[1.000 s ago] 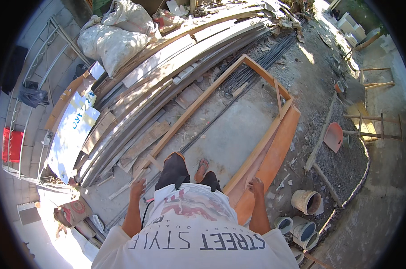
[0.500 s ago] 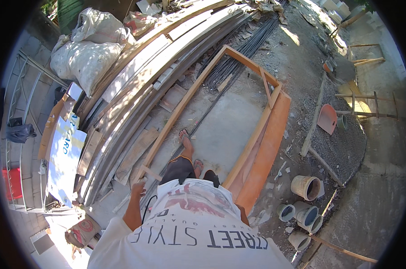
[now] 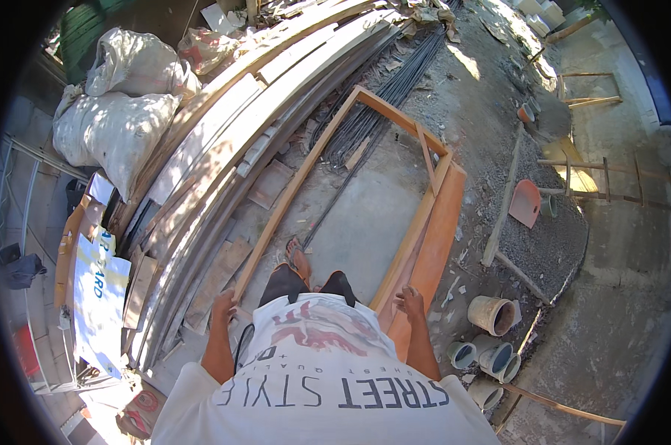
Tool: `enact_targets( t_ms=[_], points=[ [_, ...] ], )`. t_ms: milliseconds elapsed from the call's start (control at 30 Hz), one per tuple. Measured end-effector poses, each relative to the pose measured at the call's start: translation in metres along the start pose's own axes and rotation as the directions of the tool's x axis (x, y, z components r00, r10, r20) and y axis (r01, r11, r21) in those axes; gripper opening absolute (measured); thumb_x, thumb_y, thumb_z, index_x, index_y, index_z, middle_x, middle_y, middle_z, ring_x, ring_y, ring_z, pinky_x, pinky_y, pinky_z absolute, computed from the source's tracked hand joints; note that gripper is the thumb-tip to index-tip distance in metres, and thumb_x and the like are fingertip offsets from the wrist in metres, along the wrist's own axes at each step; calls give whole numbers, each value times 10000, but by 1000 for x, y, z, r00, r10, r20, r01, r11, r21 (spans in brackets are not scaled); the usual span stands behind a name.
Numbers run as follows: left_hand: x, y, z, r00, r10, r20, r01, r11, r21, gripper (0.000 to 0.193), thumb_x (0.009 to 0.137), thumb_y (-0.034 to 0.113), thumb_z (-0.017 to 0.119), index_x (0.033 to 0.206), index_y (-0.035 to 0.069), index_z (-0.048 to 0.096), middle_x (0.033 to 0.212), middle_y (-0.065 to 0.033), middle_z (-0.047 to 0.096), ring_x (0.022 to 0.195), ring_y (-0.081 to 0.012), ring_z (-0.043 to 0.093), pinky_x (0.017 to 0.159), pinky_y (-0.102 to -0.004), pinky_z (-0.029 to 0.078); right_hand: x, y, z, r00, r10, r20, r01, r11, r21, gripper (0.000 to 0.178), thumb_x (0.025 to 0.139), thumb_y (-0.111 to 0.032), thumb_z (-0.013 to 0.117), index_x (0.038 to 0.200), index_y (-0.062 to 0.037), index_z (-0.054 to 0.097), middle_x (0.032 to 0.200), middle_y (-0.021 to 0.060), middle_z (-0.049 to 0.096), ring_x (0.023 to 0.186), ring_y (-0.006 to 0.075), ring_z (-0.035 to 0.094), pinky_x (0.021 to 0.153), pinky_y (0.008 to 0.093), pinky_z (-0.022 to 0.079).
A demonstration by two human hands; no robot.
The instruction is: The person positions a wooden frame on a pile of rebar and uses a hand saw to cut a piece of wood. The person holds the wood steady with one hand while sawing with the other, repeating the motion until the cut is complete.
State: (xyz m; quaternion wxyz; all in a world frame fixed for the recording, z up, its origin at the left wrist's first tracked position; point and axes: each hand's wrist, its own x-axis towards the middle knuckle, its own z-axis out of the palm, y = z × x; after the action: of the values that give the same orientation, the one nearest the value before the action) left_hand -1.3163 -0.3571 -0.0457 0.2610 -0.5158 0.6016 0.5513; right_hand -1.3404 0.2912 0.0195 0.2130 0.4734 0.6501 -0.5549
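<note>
A long wooden door frame (image 3: pixel 291 194) surrounds my legs, with a short diagonal brace across its far right corner. An orange-brown wooden panel (image 3: pixel 429 245) lies along its right side. My left hand (image 3: pixel 224 305) is at the near end of the left rail, its fingers closed around the wood. My right hand (image 3: pixel 410 302) is over the panel's near part, fingers apart and slightly bent, holding nothing. Whether it touches the panel I cannot tell. My shirt hides the near ends of the panel and right rail.
Long boards (image 3: pixel 224 148) are stacked at left, beside full white sacks (image 3: pixel 120 130). Dark steel bars (image 3: pixel 395 81) lie under the frame's far end. At right are several buckets (image 3: pixel 491 315), a gravel bed (image 3: pixel 547 245) and a pink dustpan-like scoop (image 3: pixel 524 203).
My right hand has come up into view beside the panel. My left hand has closed on the rail end. My view has shifted, and one foot is now mostly hidden.
</note>
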Motion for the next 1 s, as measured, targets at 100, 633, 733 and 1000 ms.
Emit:
enact_targets(
  t_ms=[100, 633, 733, 1000],
  points=[
    [9, 11, -5, 999, -33, -40, 33, 999, 11, 645, 971, 465, 721, 1460, 64, 597, 1414, -116, 617, 1226, -343, 642, 949, -549, 529, -3, -24, 24, 999, -5, 36, 5, 1000, -8, 618, 1070, -408, 635, 1549, -42, 497, 1205, 161, 731, 896, 226, 753, 736, 368, 609],
    [7, 8, 31, 981, -110, -158, 68, 965, -251, 382, 970, 341, 744, 1250, 85, 703, 1220, -78, 686, 969, -259, 670, 753, -486, 548, 58, -38, 2, 956, 280, 88, -252, 937, -243, 513, 1094, -367, 586, 1485, -37, 550, 1216, 171, 721, 918, 276, 752, 746, 393, 589],
    [-10, 13, 63, 971, -102, -217, 42, 964, -264, 389, 964, 360, 757, 1234, 82, 726, 1195, -65, 701, 938, -261, 682, 788, -505, 571, 97, -84, -5, 964, 224, 140, -183, 948, -259, 501, 1089, -365, 594, 1466, -37, 558, 1229, 169, 717, 945, 267, 753, 759, 394, 593],
    [-74, -23, 172, 922, -362, 134, 378, 918, -123, 544, 1023, 535, 629, 1323, 87, 706, 1219, -72, 723, 1078, -229, 693, 902, -450, 578, 187, -210, 2, 962, -40, 270, 113, 959, -262, 482, 1031, -322, 686, 1357, 10, 562, 1152, 172, 711, 832, 222, 742, 674, 335, 603]
  ],
)
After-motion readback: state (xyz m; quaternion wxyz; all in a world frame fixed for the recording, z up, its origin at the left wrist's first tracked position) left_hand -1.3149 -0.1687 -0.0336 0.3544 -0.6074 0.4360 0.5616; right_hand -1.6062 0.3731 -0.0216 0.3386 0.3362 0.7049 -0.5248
